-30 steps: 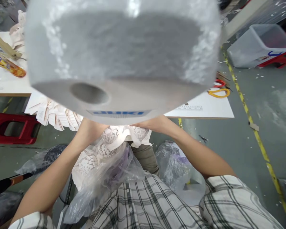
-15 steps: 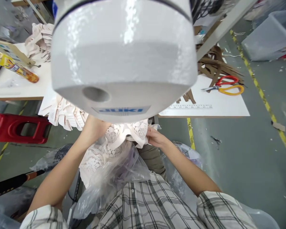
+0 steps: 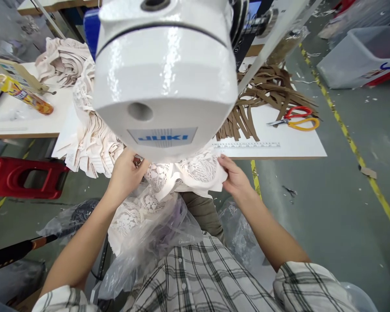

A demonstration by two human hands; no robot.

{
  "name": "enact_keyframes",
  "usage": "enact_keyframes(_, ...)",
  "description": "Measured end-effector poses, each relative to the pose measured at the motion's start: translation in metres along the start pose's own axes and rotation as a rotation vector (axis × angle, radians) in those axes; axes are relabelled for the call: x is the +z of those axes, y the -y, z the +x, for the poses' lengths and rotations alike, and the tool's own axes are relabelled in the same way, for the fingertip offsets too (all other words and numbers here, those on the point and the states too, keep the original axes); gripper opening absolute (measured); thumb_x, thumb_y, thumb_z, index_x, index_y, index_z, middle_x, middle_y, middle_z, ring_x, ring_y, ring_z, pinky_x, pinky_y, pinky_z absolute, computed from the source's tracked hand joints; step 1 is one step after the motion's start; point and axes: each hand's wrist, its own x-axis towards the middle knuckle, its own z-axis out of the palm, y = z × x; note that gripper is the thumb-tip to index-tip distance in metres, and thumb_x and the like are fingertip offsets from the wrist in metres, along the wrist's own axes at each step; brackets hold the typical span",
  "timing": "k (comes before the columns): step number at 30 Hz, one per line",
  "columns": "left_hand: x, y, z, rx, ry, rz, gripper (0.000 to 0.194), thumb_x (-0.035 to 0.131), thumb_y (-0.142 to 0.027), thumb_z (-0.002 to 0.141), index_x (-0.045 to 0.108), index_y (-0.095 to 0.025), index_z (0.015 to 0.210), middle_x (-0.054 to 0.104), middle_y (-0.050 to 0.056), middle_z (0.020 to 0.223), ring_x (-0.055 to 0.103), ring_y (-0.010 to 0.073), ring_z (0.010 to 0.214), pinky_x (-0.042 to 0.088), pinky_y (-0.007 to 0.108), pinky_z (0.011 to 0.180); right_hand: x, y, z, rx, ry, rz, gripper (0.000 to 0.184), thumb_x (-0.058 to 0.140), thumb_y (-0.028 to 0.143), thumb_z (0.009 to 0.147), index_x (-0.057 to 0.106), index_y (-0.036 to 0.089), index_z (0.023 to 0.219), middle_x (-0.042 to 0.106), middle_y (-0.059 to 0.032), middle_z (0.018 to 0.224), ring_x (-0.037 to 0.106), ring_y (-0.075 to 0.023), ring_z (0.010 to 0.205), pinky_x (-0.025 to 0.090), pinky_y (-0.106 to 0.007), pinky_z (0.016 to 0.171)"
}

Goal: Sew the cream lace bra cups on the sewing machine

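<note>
A pale pink lace bra (image 3: 199, 171) is spread between my hands, just under the head of a white sewing machine (image 3: 164, 82). My right hand (image 3: 235, 175) pinches its right edge between thumb and fingers. At the bra's left end my left hand (image 3: 126, 173) is closed on the fabric, fingers curled. A small dark, shiny thing shows by its fingers, too small to name. The machine head hides the needle area and part of the bra's upper edge. More lace pieces (image 3: 126, 219) lie on my lap, partly under a clear plastic bag (image 3: 156, 242).
Left of the machine lie stacked pale fabric pieces (image 3: 95, 145) and a drink bottle (image 3: 35, 102). Brown strips (image 3: 263, 93), a ruler (image 3: 247, 145) and scissors with red and yellow handles (image 3: 295, 119) are on the right. A red stool (image 3: 52, 177) stands at left.
My right hand has moved right and up, stretching the bra wider. The left hand has shifted slightly, now showing its fingers. The view has tilted, with more of the machine showing.
</note>
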Motion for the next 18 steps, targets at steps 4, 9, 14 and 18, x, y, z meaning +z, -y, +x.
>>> enact_keyframes(4,0.001,-0.019,-0.036,0.28,-0.259,0.097,0.007,0.056,-0.016,0.091,0.059,-0.02,0.096,0.068,0.004,0.09,0.065,0.0155,0.084,0.049,0.024,0.069,0.019,0.035,-0.03,-0.267,0.022,-0.155,0.024,0.086,0.038,0.069,0.067,0.026,0.079,0.07,0.0028,0.073,0.065,-0.0152,0.062,0.054,-0.027,0.061)
enact_keyframes(9,0.017,-0.055,-0.064,0.751,-0.019,-0.079,0.048,0.066,-0.04,0.089,0.051,-0.017,0.129,0.069,0.013,0.116,0.066,0.026,0.109,0.055,0.039,0.09,0.073,0.044,-0.073,-0.261,0.794,-0.58,0.016,0.078,0.033,0.082,0.073,0.019,0.078,0.068,0.0011,0.065,0.059,-0.0114,0.056,0.045,-0.022,0.053)
enact_keyframes(14,0.017,-0.035,-0.046,0.062,0.384,-0.236,0.027,0.06,-0.045,0.093,0.067,-0.019,0.087,0.067,0.0,0.072,0.06,0.0134,0.061,0.042,0.023,0.052,0.099,0.036,-0.063,-0.34,0.647,-0.95,0.023,0.061,0.033,0.096,0.074,0.018,0.085,0.069,0.0,0.072,0.056,-0.0104,0.061,0.037,-0.023,0.056)
enact_keyframes(18,0.02,-0.015,-0.023,-0.185,0.111,-0.28,0.029,0.068,-0.038,0.086,0.058,-0.018,0.067,0.057,-0.003,0.061,0.052,0.012,0.058,0.036,0.022,0.052,0.098,0.034,-0.034,-0.348,0.368,-1.11,0.041,0.066,0.042,0.089,0.056,0.017,0.058,0.045,0.0042,0.052,0.038,-0.0091,0.052,0.026,-0.025,0.052)
